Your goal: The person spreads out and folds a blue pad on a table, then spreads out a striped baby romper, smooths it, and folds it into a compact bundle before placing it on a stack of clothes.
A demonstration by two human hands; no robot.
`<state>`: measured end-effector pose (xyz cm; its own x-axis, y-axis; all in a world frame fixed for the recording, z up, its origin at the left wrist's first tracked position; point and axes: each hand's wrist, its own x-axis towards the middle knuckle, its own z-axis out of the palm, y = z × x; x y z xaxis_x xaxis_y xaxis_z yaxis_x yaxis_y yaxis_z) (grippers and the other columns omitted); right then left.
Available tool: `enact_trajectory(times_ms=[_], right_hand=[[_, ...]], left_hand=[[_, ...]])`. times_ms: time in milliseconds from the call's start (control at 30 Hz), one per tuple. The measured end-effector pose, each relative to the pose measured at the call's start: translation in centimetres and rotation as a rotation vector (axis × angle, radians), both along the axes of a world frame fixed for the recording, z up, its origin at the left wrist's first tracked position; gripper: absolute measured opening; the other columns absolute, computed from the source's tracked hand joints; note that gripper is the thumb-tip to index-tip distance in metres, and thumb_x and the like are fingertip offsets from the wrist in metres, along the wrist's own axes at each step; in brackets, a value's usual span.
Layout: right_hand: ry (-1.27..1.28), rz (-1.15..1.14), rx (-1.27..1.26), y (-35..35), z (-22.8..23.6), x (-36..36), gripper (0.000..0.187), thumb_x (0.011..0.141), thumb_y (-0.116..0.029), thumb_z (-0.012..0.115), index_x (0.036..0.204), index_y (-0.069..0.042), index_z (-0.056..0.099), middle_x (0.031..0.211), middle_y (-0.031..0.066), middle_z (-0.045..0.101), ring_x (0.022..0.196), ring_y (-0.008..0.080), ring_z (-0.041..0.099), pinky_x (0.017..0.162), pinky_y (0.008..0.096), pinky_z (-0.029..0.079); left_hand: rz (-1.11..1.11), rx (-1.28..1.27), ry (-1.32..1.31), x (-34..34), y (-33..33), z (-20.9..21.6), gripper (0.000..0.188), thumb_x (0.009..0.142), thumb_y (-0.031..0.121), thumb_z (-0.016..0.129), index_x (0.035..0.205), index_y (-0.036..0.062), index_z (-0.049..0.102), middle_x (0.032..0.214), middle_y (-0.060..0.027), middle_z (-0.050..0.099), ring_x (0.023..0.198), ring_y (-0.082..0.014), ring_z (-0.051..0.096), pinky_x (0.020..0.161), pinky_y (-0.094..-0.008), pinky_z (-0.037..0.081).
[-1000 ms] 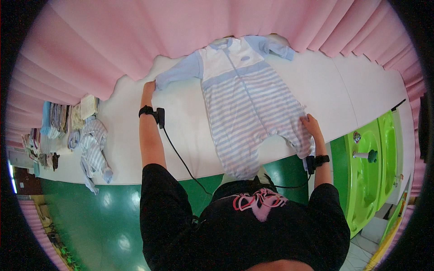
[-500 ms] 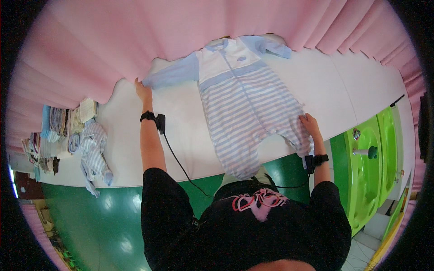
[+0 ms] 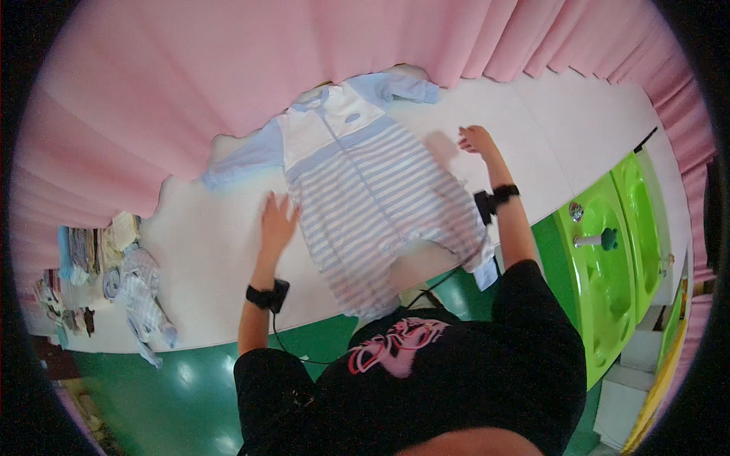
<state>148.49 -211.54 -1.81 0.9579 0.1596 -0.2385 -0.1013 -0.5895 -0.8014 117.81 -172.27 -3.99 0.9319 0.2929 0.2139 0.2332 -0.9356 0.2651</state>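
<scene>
A baby's zip-up sleepsuit lies spread front up on the white table. It has a white chest, light blue sleeves and blue-and-white stripes below, and its leg ends reach the table's near edge. My left hand is open, fingers spread, beside the suit's left side below the left sleeve. On the other side, my right hand hovers over the table to the right of the suit, below the right sleeve. Its fingers are loosely bent and apart, holding nothing. Both wrists wear black strapped devices with a cable.
Another striped baby garment hangs partly over the near edge at far left, beside piles of folded clothes. A pink curtain lines the table's far side. Bright green sinks with a tap stand at right.
My left hand has let go of the left sleeve and come nearer, to the suit's side. My right hand has left the right leg and moved farther up. The view has shifted.
</scene>
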Motion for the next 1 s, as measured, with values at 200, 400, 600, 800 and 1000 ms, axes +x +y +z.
enact_trajectory(times_ms=[200,400,600,800,1000], right_hand=[[-0.069,-0.206,-0.013,3.0,-5.4,10.8,0.044,0.071,-0.041,0.047,0.076,0.002,0.056,0.067,0.0135,0.058,0.058,0.0230,0.057,0.056,0.0361,0.044],[-0.224,-0.319,-0.437,11.2,-3.2,9.1,0.037,0.070,-0.038,0.047,0.090,-0.008,0.054,0.090,0.0116,0.056,0.085,0.0266,0.052,0.072,0.0433,0.037],[-0.356,-0.385,-0.426,7.3,-2.3,12.2,0.030,0.069,-0.025,0.049,0.094,-0.009,0.051,0.093,0.0083,0.054,0.091,0.0274,0.048,0.071,0.0442,0.035],[-0.712,-0.426,-0.379,7.7,-2.2,11.0,0.029,0.067,-0.018,0.052,0.094,-0.007,0.050,0.096,0.0135,0.052,0.092,0.0298,0.046,0.075,0.0452,0.034],[-0.726,0.651,-0.181,20.0,-2.7,5.6,0.050,0.075,-0.035,0.045,0.118,-0.011,0.035,0.123,0.0162,0.030,0.114,0.0341,0.026,0.087,0.0561,0.021]], left_hand=[[0.273,-0.438,-0.076,-5.9,-9.1,0.8,0.033,0.075,0.020,0.050,0.101,-0.0008,0.047,0.101,-0.0200,0.048,0.091,-0.0307,0.048,0.076,-0.0366,0.039],[0.650,-0.624,-0.127,-9.9,-13.4,1.0,0.023,0.074,0.017,0.051,0.090,0.0003,0.050,0.071,-0.0149,0.056,0.064,-0.0286,0.055,0.060,-0.0372,0.043],[0.688,-0.376,0.157,-10.8,-13.5,-0.1,0.021,0.075,0.021,0.050,0.078,0.0011,0.049,0.065,-0.0166,0.054,0.062,-0.0343,0.052,0.056,-0.0408,0.040],[0.868,-0.400,0.042,-10.4,-14.7,1.8,0.022,0.076,0.021,0.048,0.075,-0.0010,0.049,0.068,-0.0201,0.053,0.066,-0.0367,0.051,0.057,-0.0427,0.038],[0.842,-0.487,0.293,-12.1,-14.1,2.1,0.035,0.070,0.031,0.056,0.068,-0.0026,0.047,0.064,-0.0203,0.051,0.060,-0.0348,0.050,0.054,-0.0400,0.038]])
